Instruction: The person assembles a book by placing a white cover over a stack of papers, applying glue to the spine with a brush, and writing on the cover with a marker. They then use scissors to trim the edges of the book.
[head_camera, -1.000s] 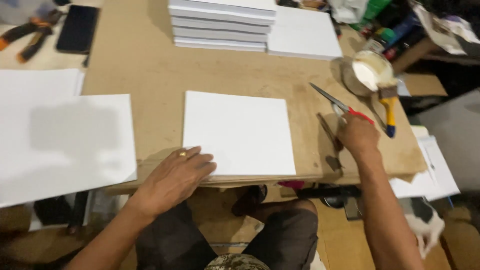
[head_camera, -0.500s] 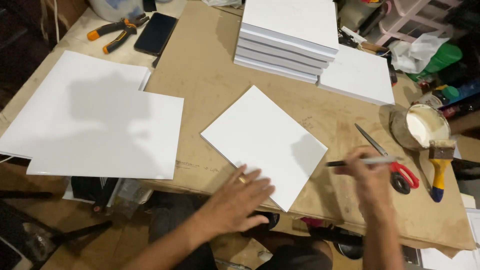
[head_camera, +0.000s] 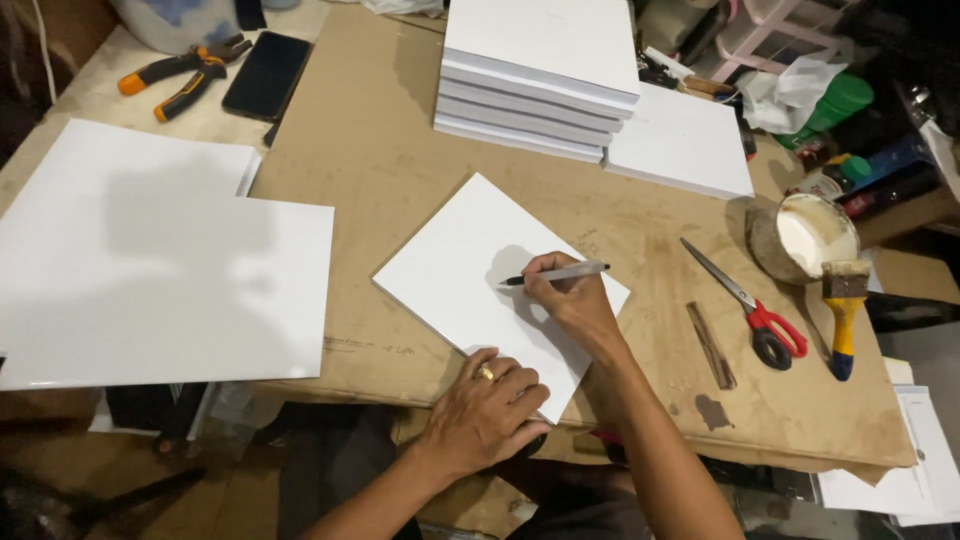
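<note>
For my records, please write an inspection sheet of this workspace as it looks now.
Surface: brown board table, stained near the right side.
Job's things: white panel, turned at an angle; grey pen, tip on it.
Clutter: panel stack, large white sheets, scissors, brush, paste bowl, pliers, phone.
Fingers: right hand grips the pen; left hand presses the panel's near corner.
Cables: nothing seen.
Surroundings: bottles and bags at the far right.

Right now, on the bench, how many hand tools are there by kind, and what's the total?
Pens: 1, held in the right hand over the white panel — pen
Scissors: 1, red-handled
Paintbrushes: 1, yellow and blue handle
Pliers: 1, orange and black
Total: 4
</note>
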